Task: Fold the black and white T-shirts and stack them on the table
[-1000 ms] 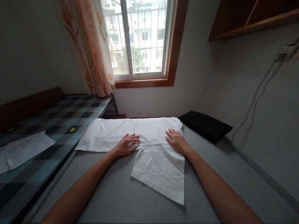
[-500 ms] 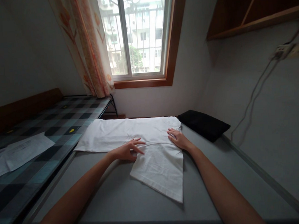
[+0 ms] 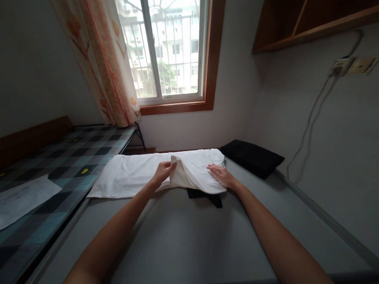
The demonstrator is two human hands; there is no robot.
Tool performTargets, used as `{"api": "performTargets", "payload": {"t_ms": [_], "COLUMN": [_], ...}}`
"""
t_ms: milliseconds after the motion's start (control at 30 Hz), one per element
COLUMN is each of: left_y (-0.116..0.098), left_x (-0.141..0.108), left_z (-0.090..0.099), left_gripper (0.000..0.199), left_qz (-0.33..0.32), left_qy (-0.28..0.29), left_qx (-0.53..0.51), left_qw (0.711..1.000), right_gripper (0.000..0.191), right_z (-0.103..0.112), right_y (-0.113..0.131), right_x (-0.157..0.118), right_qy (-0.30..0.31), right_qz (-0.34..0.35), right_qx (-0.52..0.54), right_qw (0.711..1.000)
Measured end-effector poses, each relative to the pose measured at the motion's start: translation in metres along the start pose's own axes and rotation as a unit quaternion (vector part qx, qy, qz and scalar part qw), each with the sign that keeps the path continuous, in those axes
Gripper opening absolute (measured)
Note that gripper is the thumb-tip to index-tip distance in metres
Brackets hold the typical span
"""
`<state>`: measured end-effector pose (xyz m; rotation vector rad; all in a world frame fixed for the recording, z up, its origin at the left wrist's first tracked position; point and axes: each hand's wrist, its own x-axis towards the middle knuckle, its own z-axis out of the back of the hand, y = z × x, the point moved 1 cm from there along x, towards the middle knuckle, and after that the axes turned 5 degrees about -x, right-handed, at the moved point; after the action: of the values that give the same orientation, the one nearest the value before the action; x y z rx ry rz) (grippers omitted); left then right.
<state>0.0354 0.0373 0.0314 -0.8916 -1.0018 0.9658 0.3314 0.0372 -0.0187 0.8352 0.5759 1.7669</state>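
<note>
A white T-shirt (image 3: 127,176) lies folded lengthwise across the table, its sleeve turned back onto the body. My left hand (image 3: 162,173) pinches a raised corner of that sleeve, whose cream-coloured side faces me. On the right end of the shirt rests my right hand (image 3: 221,175), open, with its fingers stretched out over the cloth. From beneath the shirt's near edge a flat black piece (image 3: 206,196) sticks out onto the table; most of it is hidden and its kind is unclear.
The grey table (image 3: 189,245) meets the wall at the right. A folded black cloth item (image 3: 253,157) lies at its far right corner. Left stands a bed with a checked cover (image 3: 102,141) and a white sheet (image 3: 22,199). A cable (image 3: 310,117) hangs along the wall.
The sleeve that pointed toward me is now folded away over the shirt. My left hand has closed on its corner and moved up. The black piece has come into view.
</note>
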Motion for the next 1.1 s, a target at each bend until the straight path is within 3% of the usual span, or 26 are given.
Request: {"api": "performTargets", "payload": {"t_ms": [133,200,300,400,500,733,900,1100], "left_y": [0.029,0.037,0.041,0.041,0.041,0.040,0.040,0.043], "left_x": [0.010,0.007,0.001,-0.001,0.000,0.002,0.002,0.003], "left_z": [-0.006,-0.008,-0.010,-0.011,-0.011,-0.012,-0.013,-0.006], "left_gripper": [0.031,0.041,0.057,0.042,0.023,0.042,0.048,0.031], "left_qz": [0.001,-0.017,-0.054,-0.063,-0.071,-0.058,-0.043,-0.038], "left_qy": [-0.084,-0.098,-0.094,-0.068,-0.051,-0.021,-0.034,-0.154], "left_qx": [0.031,0.039,0.050,0.068,0.116,0.181,0.186,0.160], "left_qw": [0.996,0.994,0.993,0.993,0.989,0.982,0.981,0.974], "right_gripper": [0.079,0.081,0.065,0.040,0.024,0.040,0.025,0.038], "right_z": [0.004,0.007,0.008,0.003,-0.004,-0.006,-0.013,-0.018], "right_y": [0.002,0.004,0.013,0.025,0.037,0.051,0.063,0.069], "right_x": [0.001,-0.001,-0.004,-0.008,-0.011,-0.005,0.021,0.059], "right_qy": [-0.008,-0.014,-0.044,-0.058,-0.062,-0.030,0.055,-0.081], "right_qz": [-0.088,-0.110,-0.070,-0.012,0.022,0.116,0.083,0.022], "right_qx": [0.156,0.187,0.112,-0.053,-0.176,-0.232,-0.232,-0.264], "right_qw": [0.984,0.976,0.990,0.997,0.982,0.965,0.968,0.961]}}
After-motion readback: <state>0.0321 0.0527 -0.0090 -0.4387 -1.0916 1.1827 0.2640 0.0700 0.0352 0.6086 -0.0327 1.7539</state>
